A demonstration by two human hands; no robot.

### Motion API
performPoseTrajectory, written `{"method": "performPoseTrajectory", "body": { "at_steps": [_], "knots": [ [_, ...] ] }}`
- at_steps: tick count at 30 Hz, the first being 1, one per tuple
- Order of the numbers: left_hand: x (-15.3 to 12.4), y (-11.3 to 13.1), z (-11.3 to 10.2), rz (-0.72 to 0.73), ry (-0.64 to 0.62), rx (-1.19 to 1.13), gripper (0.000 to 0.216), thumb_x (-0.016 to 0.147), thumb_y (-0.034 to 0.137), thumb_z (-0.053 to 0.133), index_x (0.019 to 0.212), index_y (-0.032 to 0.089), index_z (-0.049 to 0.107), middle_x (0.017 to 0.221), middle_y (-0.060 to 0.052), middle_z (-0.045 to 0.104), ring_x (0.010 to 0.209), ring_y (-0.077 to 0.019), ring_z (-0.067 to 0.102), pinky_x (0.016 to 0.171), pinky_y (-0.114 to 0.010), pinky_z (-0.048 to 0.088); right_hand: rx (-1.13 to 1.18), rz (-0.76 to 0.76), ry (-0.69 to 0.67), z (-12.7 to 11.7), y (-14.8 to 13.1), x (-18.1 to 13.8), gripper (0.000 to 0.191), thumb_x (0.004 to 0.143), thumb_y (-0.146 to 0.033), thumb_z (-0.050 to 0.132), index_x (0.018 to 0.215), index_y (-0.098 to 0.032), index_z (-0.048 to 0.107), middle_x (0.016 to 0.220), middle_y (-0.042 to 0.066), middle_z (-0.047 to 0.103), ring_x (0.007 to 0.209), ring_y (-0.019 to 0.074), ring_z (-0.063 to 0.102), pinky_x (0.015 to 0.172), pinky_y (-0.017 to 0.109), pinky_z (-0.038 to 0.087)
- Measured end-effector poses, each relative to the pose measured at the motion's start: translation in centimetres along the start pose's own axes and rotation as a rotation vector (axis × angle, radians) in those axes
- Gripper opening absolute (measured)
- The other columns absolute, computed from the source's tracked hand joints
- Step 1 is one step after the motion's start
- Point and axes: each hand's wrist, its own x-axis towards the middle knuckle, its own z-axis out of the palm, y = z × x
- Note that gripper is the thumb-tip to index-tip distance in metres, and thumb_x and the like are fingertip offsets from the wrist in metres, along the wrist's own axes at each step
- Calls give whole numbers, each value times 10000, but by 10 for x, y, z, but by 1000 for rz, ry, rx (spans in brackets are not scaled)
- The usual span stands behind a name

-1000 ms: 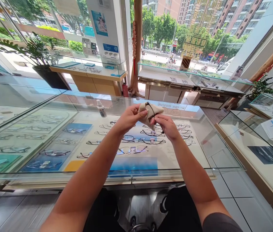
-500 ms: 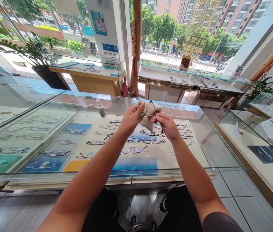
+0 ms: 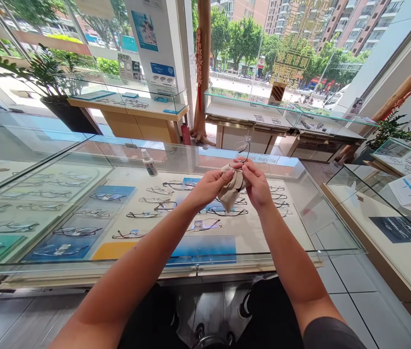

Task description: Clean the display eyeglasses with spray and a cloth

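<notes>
My left hand (image 3: 212,185) pinches a beige cleaning cloth (image 3: 230,194), which is bunched over part of a pair of eyeglasses (image 3: 243,151). Fingers of my right hand (image 3: 257,185) are closed on the glasses' thin dark frame beside the cloth. One lens and a curved dark piece of the frame stick up above my fingertips; the part under the cloth is hidden. Both hands are held above the glass top of a display case (image 3: 271,245). A small white spray bottle (image 3: 149,162) stands on that glass to the left of my hands.
Inside the case lie several rows of eyeglasses (image 3: 143,214) on white and blue panels. Another glass case (image 3: 390,228) stands at the right. Farther off are two low showcases (image 3: 136,104) (image 3: 256,116), a wooden trunk post (image 3: 201,72) and a potted plant (image 3: 69,114).
The glasses have turned in my hands, so a lens now points upward above the fingers. Both hands have come closer together, and the cloth has shifted slightly down and right.
</notes>
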Motion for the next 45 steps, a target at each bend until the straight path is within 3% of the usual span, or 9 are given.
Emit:
{"method": "performPoseTrajectory", "body": {
  "at_steps": [5,13,24,28,33,39,42,45],
  "knots": [
    [-1,-4,1,0,46,-27,668,807,783,851,780,134,696,719,-25,641,642,-130,525,619,-263,385,5,8,-63,4,6,-1,321,934,-605,793,1003,-307,891,1307,60,721,1390,290,622,1296,461,435],
    [-3,-3,3,-10,65,-60,552,812,666,912,856,135,767,765,-30,693,641,-124,555,606,-248,406,-1,27,-50,5,9,-1,364,930,-614,801,1119,-316,895,1267,47,747,1372,262,629,1275,431,454],
    [-6,7,4,-31,-62,-45,526,718,484,1017,1033,139,774,847,-41,716,735,-167,629,672,-269,461,34,165,64,7,5,-2,398,870,-618,804,1065,-276,865,1199,46,783,1038,230,690,946,385,596],
    [-6,2,6,63,7,35,523,815,581,931,1060,152,760,858,-33,700,744,-168,612,673,-272,479,71,175,42,10,4,-3,422,870,-633,810,1088,-275,856,1190,46,802,1039,234,704,938,379,599],
    [-3,-6,9,152,127,77,533,929,679,791,1104,176,758,898,-28,699,753,-154,586,658,-251,466,55,92,8,17,9,-7,394,888,-634,806,1032,-271,858,1243,50,792,1205,257,705,1079,390,572],
    [-1,3,-7,2,-28,19,601,862,750,818,916,159,722,797,-38,670,692,-159,583,637,-268,484,136,158,75,22,14,-9,404,863,-629,820,1031,-262,847,1149,51,830,1116,262,746,1000,391,617],
    [-3,8,-8,14,-112,26,550,846,671,878,1020,163,757,890,-57,700,780,-185,636,708,-288,529,145,172,100,22,12,-9,370,876,-607,805,1015,-267,844,1096,50,840,1070,261,759,923,382,626],
    [-4,5,-2,85,-49,84,532,853,612,895,1126,171,775,931,-48,703,790,-176,623,704,-268,508,121,146,97,24,8,-9,359,873,-609,797,962,-265,839,1184,55,833,1158,267,743,978,385,617]
  ]
}}
